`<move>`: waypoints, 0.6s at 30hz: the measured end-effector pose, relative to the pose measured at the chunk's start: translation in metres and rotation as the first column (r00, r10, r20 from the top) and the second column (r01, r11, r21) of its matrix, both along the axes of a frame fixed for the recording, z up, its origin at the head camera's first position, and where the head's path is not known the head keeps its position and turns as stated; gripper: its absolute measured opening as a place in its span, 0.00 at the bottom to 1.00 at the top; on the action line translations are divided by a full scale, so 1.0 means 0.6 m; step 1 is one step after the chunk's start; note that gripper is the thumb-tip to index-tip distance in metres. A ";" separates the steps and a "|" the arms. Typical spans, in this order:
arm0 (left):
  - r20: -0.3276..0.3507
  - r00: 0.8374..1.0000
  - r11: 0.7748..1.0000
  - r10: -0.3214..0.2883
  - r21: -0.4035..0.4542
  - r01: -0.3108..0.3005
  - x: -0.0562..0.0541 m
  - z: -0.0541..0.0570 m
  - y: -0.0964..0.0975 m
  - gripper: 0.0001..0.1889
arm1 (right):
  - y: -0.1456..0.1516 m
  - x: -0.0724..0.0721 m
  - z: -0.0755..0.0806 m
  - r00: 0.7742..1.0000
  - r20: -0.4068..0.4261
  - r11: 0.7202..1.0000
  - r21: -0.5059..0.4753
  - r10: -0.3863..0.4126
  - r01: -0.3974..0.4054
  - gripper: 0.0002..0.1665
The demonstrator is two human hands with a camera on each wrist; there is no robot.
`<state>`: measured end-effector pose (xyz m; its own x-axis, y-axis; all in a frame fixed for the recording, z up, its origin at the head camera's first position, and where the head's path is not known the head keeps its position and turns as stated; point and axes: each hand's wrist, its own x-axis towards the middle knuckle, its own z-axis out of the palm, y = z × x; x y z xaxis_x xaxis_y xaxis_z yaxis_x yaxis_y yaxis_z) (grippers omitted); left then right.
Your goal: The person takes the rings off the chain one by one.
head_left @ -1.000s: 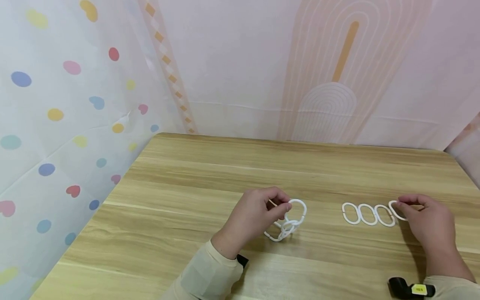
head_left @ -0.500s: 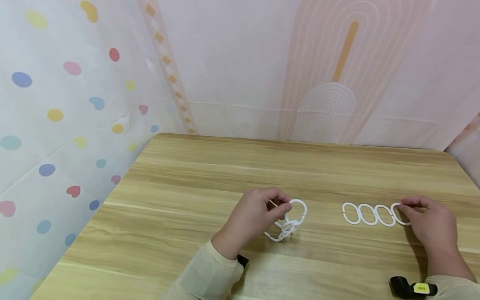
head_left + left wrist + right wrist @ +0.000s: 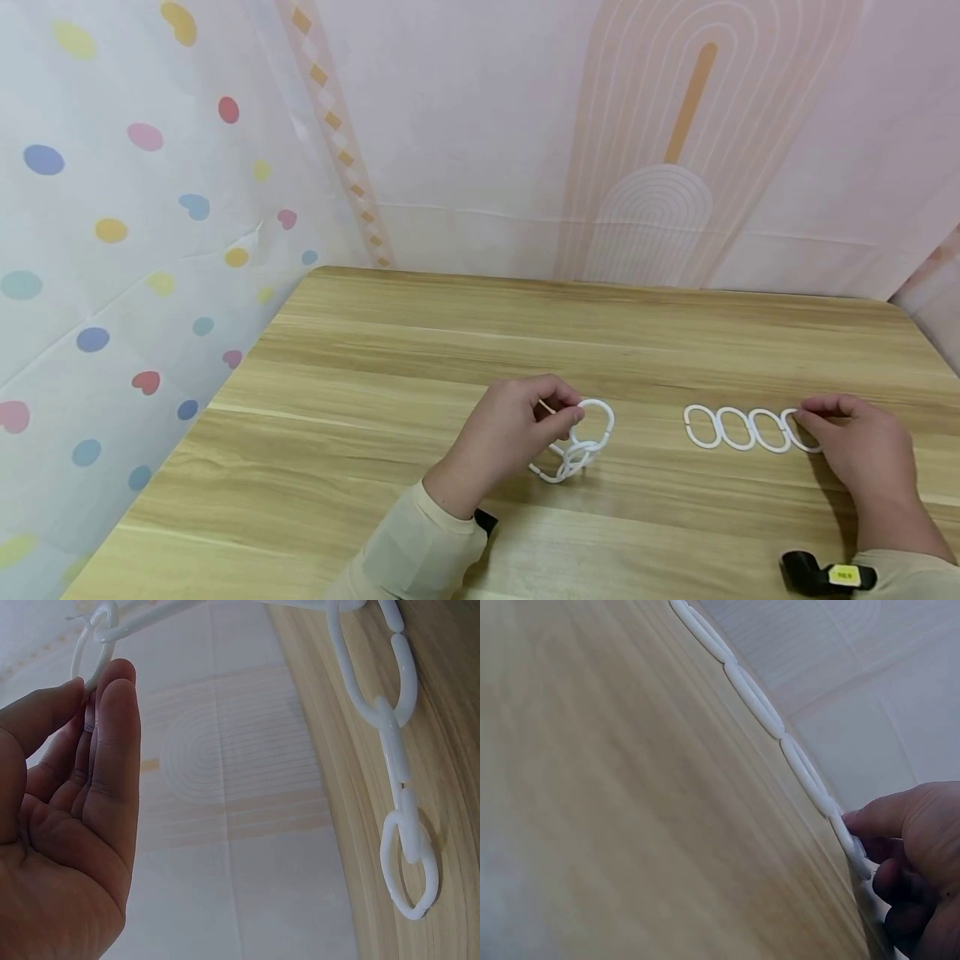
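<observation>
White plastic chain links are what both hands work with. In the head view my left hand (image 3: pixel 504 429) pinches the top link (image 3: pixel 612 417) of a short chain between thumb and fingertips. Below it several joined links (image 3: pixel 577 457) bunch together; the left wrist view shows them looped through one another, with a link (image 3: pixel 394 754) hanging toward the table. On the right, my right hand (image 3: pixel 866 446) has thumb and fingertips on the end link (image 3: pixel 785 422) of a row lying flat. Its far side is hidden behind the fingers; the right wrist view shows this link (image 3: pixel 841 834) between the fingertips.
Three more loose links, including a left-end one (image 3: pixel 699 407), lie side by side in the row on the wooden table (image 3: pixel 450 333). A patterned cloth (image 3: pixel 465 125) stands behind the table, and a dotted cloth (image 3: pixel 165 225) hangs at the left.
My right hand has set the end link down flat beside the row and shifted slightly to the right. My left hand and its chain have stayed put.
</observation>
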<state>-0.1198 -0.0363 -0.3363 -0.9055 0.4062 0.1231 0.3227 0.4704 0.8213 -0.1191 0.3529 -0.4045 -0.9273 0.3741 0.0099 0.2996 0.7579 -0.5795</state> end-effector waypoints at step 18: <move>-0.006 1.000 1.000 -0.001 -0.004 0.001 0.000 -0.003 0.001 0.03 | -0.003 0.000 0.001 1.000 0.007 1.000 0.019 0.018 -0.018 0.18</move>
<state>-0.1199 -0.0358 -0.3378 -0.9042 0.4076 0.1274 0.3285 0.4733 0.8173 -0.1193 0.3511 -0.4038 -0.9339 0.3575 0.0105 0.2899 0.7738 -0.5632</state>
